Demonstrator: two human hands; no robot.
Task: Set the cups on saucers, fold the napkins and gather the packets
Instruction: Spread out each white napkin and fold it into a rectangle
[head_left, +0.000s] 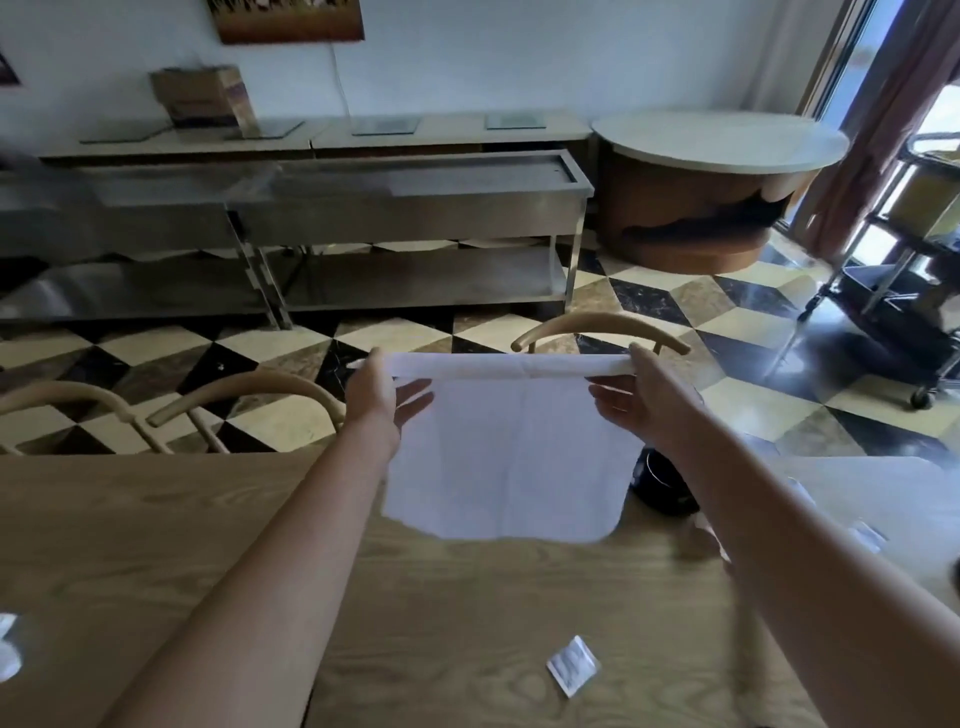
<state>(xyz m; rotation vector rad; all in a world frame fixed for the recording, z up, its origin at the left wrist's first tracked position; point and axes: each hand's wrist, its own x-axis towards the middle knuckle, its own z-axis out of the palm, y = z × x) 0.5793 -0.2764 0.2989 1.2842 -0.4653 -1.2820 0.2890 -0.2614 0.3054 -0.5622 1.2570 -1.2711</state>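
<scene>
Both hands hold the napkin (506, 457) up over the desk (156, 545), left hand (387, 387) and right hand (641, 397) pinching its rolled top edge, other fingers spread. Keep the corners level, lower it flat, then crease evenly.

A wooden table (156, 545) fronts 3 chairs (249, 387), steel counters (405, 208) and a checkered floor (701, 312).

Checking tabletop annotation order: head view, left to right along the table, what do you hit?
White crumpled item at the left edge → left hand → napkin held up between both hands → right hand → dark cup → packet near the right edge.
</scene>
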